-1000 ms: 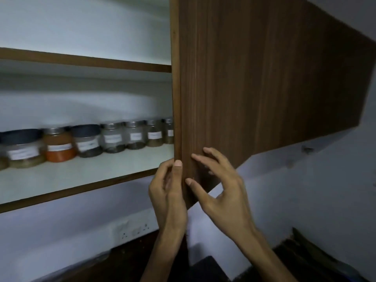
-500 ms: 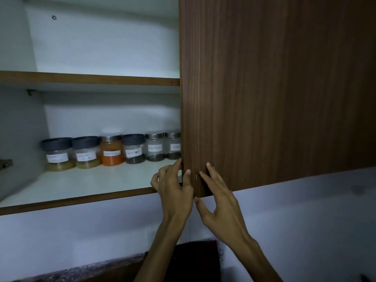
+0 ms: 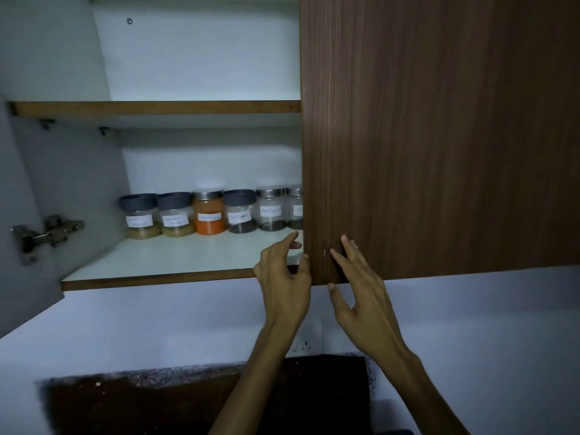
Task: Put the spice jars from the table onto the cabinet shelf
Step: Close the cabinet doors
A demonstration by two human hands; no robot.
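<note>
At the bottom of the frame lies a dark brown tabletop (image 3: 188, 403) against a pale wall with a white socket (image 3: 309, 339) behind my left wrist. Just above it, at lower centre, my left hand (image 3: 284, 277) curls loosely round the left edge of the dark walnut-grain wooden cabinet door (image 3: 439, 136), thumb on the door's edge and forefinger reaching behind it; these fingers are spread and grip nothing else. My right hand (image 3: 361, 296) lies flat on the door's front near its bottom left corner, fingers (image 3: 337, 260) open and pressed to the wood.

Beyond my hands, at centre left, is the white lower cabinet shelf (image 3: 175, 259) with a brown front edge. Along its back stands a row of small clear spice jars (image 3: 207, 211) with handwritten white labels, too blurred to read. From the left: two grey-lidded jars of pale yellowish powder, one steel-lidded jar filled high with orange powder, one grey-lidded jar with a low layer of dark grains, then two steel-lidded jars with dark contents, the last half hidden by the door.

At far left a metal hinge (image 3: 47, 235) sits on the grey side panel. The upper shelf (image 3: 157, 107) crosses above.
</note>
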